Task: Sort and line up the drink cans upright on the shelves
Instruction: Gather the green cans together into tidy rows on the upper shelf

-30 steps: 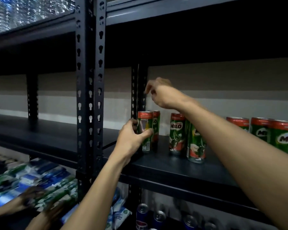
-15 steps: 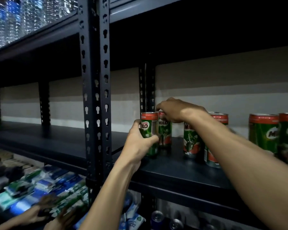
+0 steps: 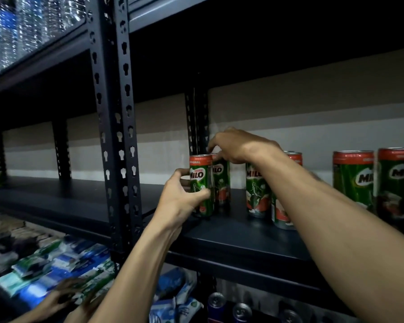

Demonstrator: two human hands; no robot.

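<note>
Green and red Milo cans stand upright on a dark metal shelf (image 3: 231, 238). My left hand (image 3: 180, 201) is wrapped around the front left can (image 3: 200, 180). Just behind it stands a second can (image 3: 222, 183), and my right hand (image 3: 236, 148) grips its top with the fingertips. Right of these, two more cans (image 3: 257, 190) stand partly hidden by my right forearm. Two larger-looking cans (image 3: 355, 180) stand at the far right, closer to the camera.
A perforated black upright (image 3: 117, 136) stands left of the cans, another (image 3: 196, 122) at the back. Water bottles (image 3: 21, 26) fill the top shelf. Below, another person's hands (image 3: 56, 299) handle blue and green packets (image 3: 56, 264). Can tops (image 3: 229, 304) show on the lower shelf.
My right hand dropped from above the shelf onto the top of the rear can and holds it. My left hand stayed on the front can. The view moved closer.
</note>
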